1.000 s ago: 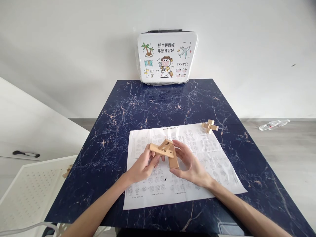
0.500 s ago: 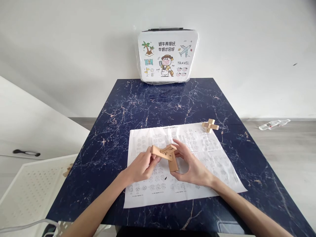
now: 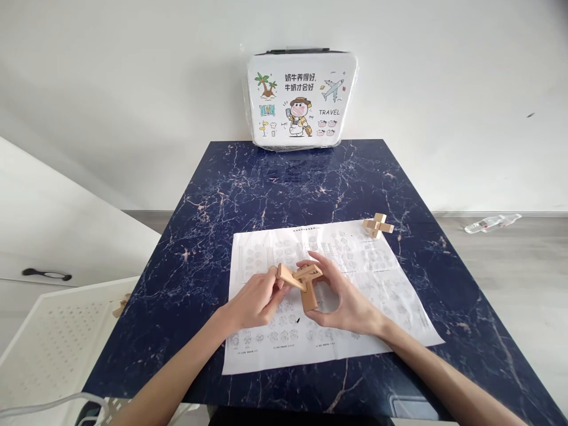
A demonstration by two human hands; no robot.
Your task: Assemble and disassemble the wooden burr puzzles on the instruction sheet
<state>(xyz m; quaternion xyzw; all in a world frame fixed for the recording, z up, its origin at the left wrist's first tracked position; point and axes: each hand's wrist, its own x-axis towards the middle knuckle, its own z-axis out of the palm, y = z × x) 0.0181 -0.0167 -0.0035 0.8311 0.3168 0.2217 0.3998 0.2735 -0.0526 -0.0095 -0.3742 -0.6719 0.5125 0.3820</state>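
Observation:
Both hands hold a set of interlocked wooden puzzle bars (image 3: 302, 281) just above a printed instruction sheet (image 3: 377, 296). My left hand (image 3: 255, 299) pinches the left end of one slanted bar. My right hand (image 3: 344, 302) curls round the bars from the right, thumb and fingers on the upright piece. A second, assembled wooden cross puzzle (image 3: 377, 225) lies at the sheet's far right corner, out of reach of either hand.
The dark blue marbled table (image 3: 288, 183) carries a white illustrated travel case (image 3: 300, 97) standing against the wall at its far edge. A white perforated rack (image 3: 53, 337) sits low on the left. A plastic bottle (image 3: 490, 223) lies on the floor to the right.
The wooden bars have been turned and tilted in my hands, so the numbered faces seen a second ago now face away. Both hands stayed over the sheet.

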